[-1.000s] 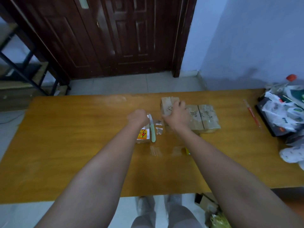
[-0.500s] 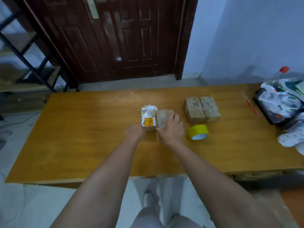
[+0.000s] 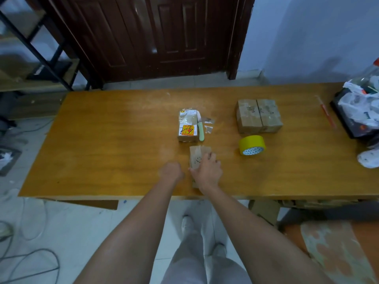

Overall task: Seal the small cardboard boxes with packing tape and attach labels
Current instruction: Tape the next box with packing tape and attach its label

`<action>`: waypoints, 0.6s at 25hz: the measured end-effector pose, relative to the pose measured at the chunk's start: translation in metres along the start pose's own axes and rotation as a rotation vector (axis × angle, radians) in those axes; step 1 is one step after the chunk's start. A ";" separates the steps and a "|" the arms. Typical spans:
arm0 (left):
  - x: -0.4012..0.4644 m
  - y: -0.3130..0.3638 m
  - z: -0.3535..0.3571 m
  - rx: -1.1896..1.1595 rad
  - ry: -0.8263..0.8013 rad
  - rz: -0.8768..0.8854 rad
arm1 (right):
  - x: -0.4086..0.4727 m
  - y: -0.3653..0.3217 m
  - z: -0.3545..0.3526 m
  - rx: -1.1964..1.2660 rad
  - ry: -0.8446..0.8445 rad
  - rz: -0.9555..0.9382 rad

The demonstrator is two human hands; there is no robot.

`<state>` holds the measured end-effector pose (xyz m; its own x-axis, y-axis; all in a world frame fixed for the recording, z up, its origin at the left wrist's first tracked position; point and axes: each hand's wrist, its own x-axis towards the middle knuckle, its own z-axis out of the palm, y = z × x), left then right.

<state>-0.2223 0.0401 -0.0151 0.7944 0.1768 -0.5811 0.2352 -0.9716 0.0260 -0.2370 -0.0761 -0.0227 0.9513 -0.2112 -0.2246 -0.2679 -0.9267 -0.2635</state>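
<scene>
Head view: right hand (image 3: 208, 173) grips a small cardboard box (image 3: 196, 158) near the counter's (image 3: 102, 140) near edge. Left hand (image 3: 171, 172), fist curled and empty, sits just left of it.

Both forearms bare, reaching forward and slightly inward, wrists close together, hands just apart. Left hand (image 3: 171, 171) knuckles-up, fingers curled under into loose fist, nothing visible in grasp; whether it touches surface below, cannot tell. Right hand (image 3: 207, 170) palm-down, fingers spread and bent over top of what lies under it, thumb out along left edge, wrist low. Right arm comes in from lower right, left arm from lower left. Legs and feet visible between arms, standing.
</scene>
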 end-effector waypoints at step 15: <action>0.053 0.011 -0.030 -0.521 0.161 0.006 | 0.103 0.059 -0.066 -0.142 0.204 -0.202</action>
<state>-0.1608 0.0433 -0.0211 0.8627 0.2336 -0.4485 0.4444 -0.7734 0.4520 -0.1448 -0.1727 0.0005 0.9979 -0.0633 0.0153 -0.0604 -0.9873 -0.1468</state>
